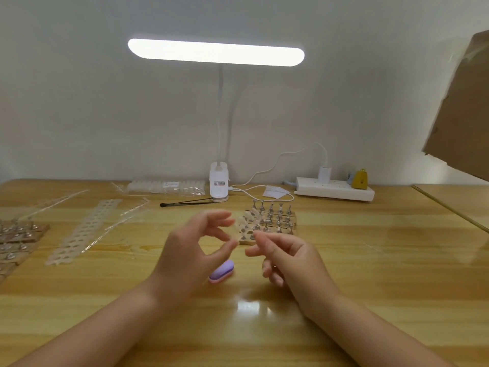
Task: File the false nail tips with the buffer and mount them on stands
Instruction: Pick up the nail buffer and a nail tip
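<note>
Left hand [190, 250] raised above counter [370, 260], fingers pinching a clear strip of nail tips [243, 227]. Right hand [288, 258] just beside, thumb and forefinger apparently nipping the strip's lower edge; blurred. Purple buffer [221, 271] lying below, stands [277, 221] behind.

Bare forearms, no sleeves, unadorned

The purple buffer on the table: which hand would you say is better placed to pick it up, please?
Probably the right hand: it looks free, while the left hand holds the clear nail-tip strip above the buffer.
</note>
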Action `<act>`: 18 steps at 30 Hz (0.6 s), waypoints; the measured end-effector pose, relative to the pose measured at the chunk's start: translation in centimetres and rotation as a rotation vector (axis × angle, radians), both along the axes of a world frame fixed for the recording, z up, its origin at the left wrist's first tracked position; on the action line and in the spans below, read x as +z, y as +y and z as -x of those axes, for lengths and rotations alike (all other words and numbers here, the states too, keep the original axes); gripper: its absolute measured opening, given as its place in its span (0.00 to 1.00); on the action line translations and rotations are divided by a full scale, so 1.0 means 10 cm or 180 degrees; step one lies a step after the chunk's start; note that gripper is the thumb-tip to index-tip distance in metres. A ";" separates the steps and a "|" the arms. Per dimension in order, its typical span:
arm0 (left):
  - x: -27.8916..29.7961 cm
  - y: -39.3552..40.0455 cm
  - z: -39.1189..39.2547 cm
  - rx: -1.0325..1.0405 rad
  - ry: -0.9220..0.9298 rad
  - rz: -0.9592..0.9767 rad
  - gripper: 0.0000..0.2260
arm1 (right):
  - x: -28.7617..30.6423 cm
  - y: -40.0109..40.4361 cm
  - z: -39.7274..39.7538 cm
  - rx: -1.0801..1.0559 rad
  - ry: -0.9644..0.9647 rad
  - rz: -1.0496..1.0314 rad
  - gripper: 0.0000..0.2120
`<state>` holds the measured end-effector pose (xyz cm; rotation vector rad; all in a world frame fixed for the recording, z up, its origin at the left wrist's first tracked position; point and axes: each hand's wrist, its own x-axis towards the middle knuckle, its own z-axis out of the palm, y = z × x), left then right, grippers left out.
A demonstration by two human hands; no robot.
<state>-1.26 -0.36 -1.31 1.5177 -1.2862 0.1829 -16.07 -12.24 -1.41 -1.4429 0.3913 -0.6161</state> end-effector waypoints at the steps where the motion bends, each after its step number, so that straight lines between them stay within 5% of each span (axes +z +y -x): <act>1: -0.03 -0.01 0.02 -0.0032 -0.0095 0.0012 0.22 | -0.01 0.01 0.01 -0.0039 0.0022 0.0041 0.18; 8: -0.05 -0.01 0.15 -0.0266 -0.0011 0.0133 0.20 | -0.04 -0.05 0.00 -0.0095 -0.0121 -0.0421 0.18; 14: -0.03 -0.06 0.29 -0.0529 0.2298 -0.0195 0.22 | -0.08 -0.04 0.00 -0.0249 -0.0273 -0.0668 0.20; 18: -0.01 -0.05 0.35 -0.0446 0.2342 -0.0345 0.13 | -0.08 -0.02 0.01 -0.0183 -0.0271 -0.0605 0.17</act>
